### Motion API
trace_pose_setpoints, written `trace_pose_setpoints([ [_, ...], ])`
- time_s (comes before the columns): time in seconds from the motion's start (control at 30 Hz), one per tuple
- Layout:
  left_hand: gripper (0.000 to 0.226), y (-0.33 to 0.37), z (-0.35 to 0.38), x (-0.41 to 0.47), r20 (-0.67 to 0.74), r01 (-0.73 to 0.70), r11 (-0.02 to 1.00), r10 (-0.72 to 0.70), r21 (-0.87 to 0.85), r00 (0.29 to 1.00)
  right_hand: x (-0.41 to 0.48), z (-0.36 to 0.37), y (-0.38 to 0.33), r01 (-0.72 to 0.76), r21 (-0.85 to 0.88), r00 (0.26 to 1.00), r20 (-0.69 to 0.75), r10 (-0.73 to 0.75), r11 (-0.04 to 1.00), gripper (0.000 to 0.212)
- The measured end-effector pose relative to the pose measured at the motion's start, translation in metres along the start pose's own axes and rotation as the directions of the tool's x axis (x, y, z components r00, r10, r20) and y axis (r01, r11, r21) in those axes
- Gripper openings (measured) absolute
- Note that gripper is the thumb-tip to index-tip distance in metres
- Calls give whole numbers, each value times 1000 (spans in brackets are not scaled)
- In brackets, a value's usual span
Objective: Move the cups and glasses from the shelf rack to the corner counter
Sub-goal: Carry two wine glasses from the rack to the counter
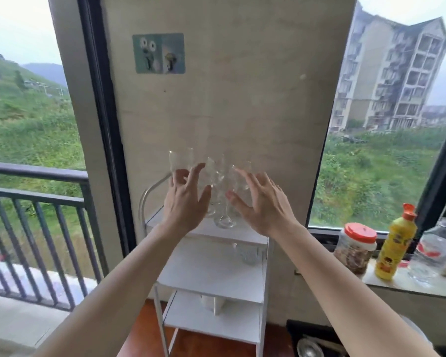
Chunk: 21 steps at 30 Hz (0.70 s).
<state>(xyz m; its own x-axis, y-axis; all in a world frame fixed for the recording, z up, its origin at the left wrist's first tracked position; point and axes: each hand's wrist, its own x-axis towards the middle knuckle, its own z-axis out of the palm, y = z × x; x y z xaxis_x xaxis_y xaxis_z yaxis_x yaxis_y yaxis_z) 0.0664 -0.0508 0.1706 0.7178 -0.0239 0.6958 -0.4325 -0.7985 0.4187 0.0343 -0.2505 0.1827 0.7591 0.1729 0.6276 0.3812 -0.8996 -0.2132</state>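
A white shelf rack (211,276) stands against the wall between two windows. Several clear stemmed glasses (220,186) are grouped on its top shelf. A taller clear glass (180,159) stands at the left of the group. My left hand (184,199) is spread in front of the left glasses, fingers straight, holding nothing. My right hand (260,202) is spread in front of the right glasses, also holding nothing. A small clear cup (250,253) sits on the second shelf. A white object (214,304) stands on the third shelf.
A stone sill (402,287) at the right carries a red-lidded jar (355,247), a yellow bottle (394,243) and a clear plastic bottle (433,248). A balcony railing (36,215) runs along the left. Two hooks on a sticker (159,52) hang on the wall above.
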Motion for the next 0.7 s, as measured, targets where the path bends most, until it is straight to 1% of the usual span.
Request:
trace_pose_setpoints([
  [0.1, 49, -2, 0, 1, -27, -14, 998, 12, -55, 1000, 0, 2, -2, -12, 78, 998, -57, 16, 997, 57],
  [0.2, 49, -1, 1, -1, -51, -1, 993, -5, -119, 999, -2, 1, -2, -21, 144, 993, -113, 37, 989, 50],
  [0.3, 52, 1, 1, -3, -65, 38, 986, -49, -161, 997, -4, 1, 0, -52, 171, 992, -104, 71, 984, 52],
  [0.37, 50, 3, -1, -5, -75, 72, 979, -88, -192, 993, -5, 1, 1, -67, 199, 992, -92, 87, 978, 53],
  [0.47, 45, 9, -9, -11, -67, 115, 936, -145, -332, 987, -7, 1, -1, -46, 276, 992, -98, 75, 960, 51],
  [0.53, 49, 14, -17, -15, -97, 96, 900, -151, -425, 984, -8, -1, -5, -5, 332, 989, -140, 55, 943, 50],
  [0.6, 58, 19, -27, -17, -177, 33, 892, -125, -450, 976, -8, -7, -13, 43, 410, 977, -210, 48, 911, 53],
  [0.7, 61, 29, -44, -20, -266, -38, 863, -113, -504, 957, -9, -19, -29, 120, 511, 939, -338, 71, 851, 59],
])
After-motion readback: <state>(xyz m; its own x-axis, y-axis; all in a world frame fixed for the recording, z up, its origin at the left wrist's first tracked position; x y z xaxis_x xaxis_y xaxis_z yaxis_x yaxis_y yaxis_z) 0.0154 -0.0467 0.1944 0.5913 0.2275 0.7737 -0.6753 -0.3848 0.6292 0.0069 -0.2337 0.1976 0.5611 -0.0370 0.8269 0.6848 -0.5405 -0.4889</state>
